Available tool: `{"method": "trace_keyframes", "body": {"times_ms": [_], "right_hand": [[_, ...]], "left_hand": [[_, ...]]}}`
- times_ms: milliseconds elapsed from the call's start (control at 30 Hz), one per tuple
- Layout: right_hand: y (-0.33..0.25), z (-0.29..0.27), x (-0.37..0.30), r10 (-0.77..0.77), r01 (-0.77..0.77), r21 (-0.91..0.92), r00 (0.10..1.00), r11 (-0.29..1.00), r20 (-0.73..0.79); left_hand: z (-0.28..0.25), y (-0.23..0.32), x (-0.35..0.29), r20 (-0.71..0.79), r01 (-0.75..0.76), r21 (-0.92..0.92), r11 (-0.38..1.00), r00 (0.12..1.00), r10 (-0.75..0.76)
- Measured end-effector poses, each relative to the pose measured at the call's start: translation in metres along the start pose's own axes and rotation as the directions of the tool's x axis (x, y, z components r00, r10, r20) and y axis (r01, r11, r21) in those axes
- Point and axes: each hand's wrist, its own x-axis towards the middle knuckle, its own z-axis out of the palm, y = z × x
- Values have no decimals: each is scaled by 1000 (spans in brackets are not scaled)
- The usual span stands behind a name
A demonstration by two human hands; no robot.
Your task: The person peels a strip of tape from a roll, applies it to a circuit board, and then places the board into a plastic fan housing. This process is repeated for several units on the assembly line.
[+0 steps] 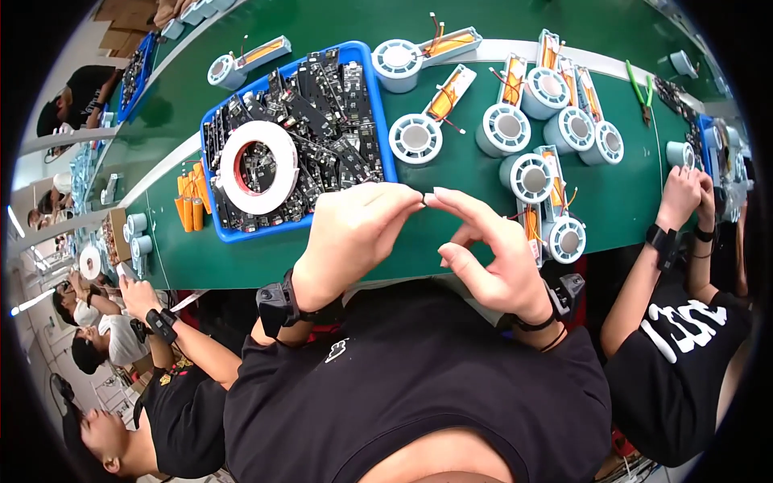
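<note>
My left hand (350, 233) is closed in a pinch, its fingertips together over the near edge of the green workbench (322, 262). A tiny dark piece (424, 199) shows at those fingertips; too little of it is visible to name it. My right hand (495, 253) reaches toward the same spot with its forefinger stretched out, the tip touching or nearly touching the piece. Its thumb stands apart from the forefinger. Just beyond my left hand, a white tape roll (282, 169) lies on black circuit boards (354, 165) in a blue tray (388, 129).
Several light-blue round motor-like housings (503, 129) with orange battery packs (447, 101) stand beyond my right hand. Orange cells (192, 201) lie left of the tray. Green-handled pliers (640, 84) lie far right. Co-workers sit on both sides, one person's hands (684, 193) close at right.
</note>
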Motion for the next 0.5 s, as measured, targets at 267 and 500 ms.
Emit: {"method": "trace_keyframes", "body": {"times_ms": [267, 500], "right_hand": [[-11, 2, 16, -71, 78, -117, 995, 990, 65], [-13, 23, 44, -140, 153, -105, 983, 983, 119]], "left_hand": [[-74, -58, -43, -254, 387, 579, 718, 922, -292], [-99, -73, -51, -268, 367, 445, 817, 925, -270]]}}
